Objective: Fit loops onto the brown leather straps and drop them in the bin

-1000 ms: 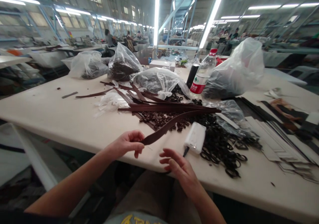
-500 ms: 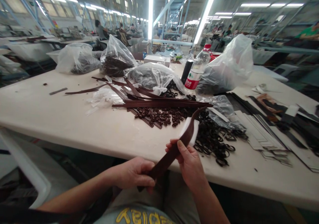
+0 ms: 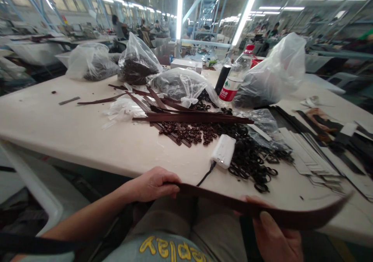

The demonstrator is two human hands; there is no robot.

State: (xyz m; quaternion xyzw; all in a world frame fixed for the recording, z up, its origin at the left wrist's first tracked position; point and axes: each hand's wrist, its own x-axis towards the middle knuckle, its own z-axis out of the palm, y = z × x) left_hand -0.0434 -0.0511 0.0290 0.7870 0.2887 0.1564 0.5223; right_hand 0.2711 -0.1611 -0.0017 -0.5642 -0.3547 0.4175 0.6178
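Observation:
A long dark brown strap [image 3: 217, 196], which looks like leather, stretches between my hands in front of the table's near edge. My left hand [image 3: 154, 184] pinches its left end between thumb and fingers. Farther along, my right hand [image 3: 274, 231] grips the strap with the thumb on the near face and the fingers behind. The strap's free end curves up past that hand to the right and is slightly blurred. Just beyond the strap, a white block-like device [image 3: 223, 151] with a black cord lies on the table.
Dark rings [image 3: 247, 157] and small brown loops [image 3: 189, 131] are heaped mid-table. Brown strips [image 3: 192, 117] lie across them. Behind stand plastic bags [image 3: 138, 65], a black cylinder [image 3: 223, 79] and a bottle [image 3: 230, 89]. Pale flat strips [image 3: 303, 153] are stacked at right. People work in the background.
My right hand has slid down and right along the strap, swinging it from a steep slant to nearly level. My left hand has risen a little. The white device is now uncovered.

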